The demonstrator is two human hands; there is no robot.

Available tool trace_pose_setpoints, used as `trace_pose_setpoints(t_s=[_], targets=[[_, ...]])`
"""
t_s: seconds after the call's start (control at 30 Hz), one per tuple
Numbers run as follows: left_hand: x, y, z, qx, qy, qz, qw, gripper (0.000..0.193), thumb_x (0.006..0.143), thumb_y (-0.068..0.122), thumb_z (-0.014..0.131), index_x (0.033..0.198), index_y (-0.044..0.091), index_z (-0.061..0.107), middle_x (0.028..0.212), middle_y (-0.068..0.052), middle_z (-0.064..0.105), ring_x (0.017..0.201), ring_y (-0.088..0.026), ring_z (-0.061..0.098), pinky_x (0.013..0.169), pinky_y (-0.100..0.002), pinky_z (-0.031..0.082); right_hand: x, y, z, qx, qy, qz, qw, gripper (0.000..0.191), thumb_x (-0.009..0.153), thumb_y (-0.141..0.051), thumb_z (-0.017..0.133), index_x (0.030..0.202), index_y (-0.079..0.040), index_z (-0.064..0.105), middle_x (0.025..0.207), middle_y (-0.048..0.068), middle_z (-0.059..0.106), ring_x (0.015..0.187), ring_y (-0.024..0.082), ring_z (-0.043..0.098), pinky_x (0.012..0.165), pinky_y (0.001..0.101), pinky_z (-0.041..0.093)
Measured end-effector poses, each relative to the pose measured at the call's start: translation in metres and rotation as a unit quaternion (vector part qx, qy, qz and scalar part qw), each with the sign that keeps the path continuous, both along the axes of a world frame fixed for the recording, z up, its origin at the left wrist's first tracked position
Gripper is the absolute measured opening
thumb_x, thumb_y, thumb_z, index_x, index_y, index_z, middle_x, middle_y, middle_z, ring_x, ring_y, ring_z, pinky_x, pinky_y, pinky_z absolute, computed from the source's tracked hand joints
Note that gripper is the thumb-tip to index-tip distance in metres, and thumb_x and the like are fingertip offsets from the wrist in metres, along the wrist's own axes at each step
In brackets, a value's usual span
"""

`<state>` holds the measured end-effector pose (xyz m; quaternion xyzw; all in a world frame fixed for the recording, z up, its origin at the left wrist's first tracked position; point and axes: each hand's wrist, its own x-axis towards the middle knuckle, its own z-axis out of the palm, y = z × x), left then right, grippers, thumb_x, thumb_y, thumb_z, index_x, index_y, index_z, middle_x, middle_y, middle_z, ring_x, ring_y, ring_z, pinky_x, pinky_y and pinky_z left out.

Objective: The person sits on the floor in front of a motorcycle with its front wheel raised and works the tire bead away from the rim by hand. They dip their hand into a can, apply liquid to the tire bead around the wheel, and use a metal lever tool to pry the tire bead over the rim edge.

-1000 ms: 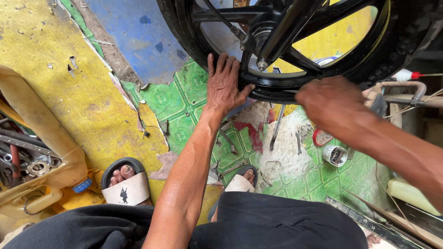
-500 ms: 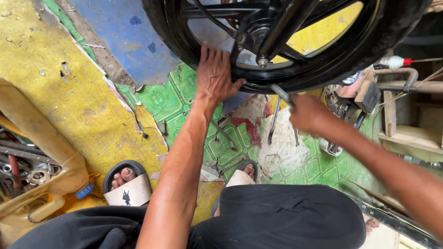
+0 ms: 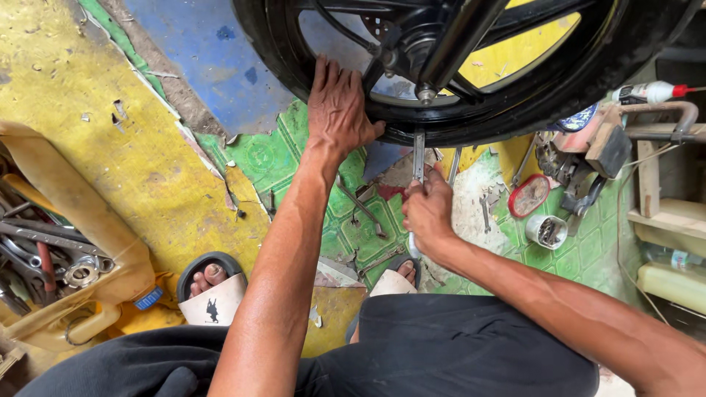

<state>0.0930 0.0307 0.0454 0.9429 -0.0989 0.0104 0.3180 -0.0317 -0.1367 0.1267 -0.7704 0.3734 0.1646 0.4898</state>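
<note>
Left hand fingers: spread flat against the inner rim of the black wheel (image 3: 471, 110), thumb hooked under the rim's lower edge; the left hand (image 3: 337, 103) presses on the rim and grips nothing.
Right hand fingers: curled tight around the shaft of a metal wrench (image 3: 418, 158); the right hand (image 3: 428, 209) holds it upright just below the wheel.
Wrench: its upper end reaches up to the rim's underside, below the axle nut (image 3: 423, 93); whether it touches the nut cannot be told.
Wheel: a black motorcycle wheel with cast spokes and tyre, filling the top of the view, with a dark fork leg running down to the hub.
Floor under the hands: green patterned tiles (image 3: 272, 158) with scattered small tools and bolts, next to worn yellow and blue painted patches.
Right of the hands: a red oval lid (image 3: 528, 195) and a small round tin (image 3: 546, 231) lie close together on the floor.
Left edge: a yellow tray (image 3: 81, 213) holds spanners and sockets, well apart from both hands.
Near the body: a sandalled foot (image 3: 212, 288) on the floor and dark trousers at the bottom edge.
</note>
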Motion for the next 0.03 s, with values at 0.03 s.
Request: trace_pose_setpoints(t_s=[0.03], targets=[[-0.0015, -0.0013, 0.0011, -0.008, 0.006, 0.002, 1.000, 0.086, 0.059, 0.058, 0.082, 0.109, -0.008, 0.061, 0.112, -0.024, 0.065, 0.130, -0.042, 0.047, 0.125, -0.050, 0.012, -0.0030, 0.0015, -0.0042, 0.004, -0.005, -0.010, 1.000, 0.045, 0.102, -0.006, 0.044, 0.147, -0.011, 0.039, 0.083, 0.005, 0.053, 0.051, 0.009, 0.045, 0.036, 0.0270, 0.034]])
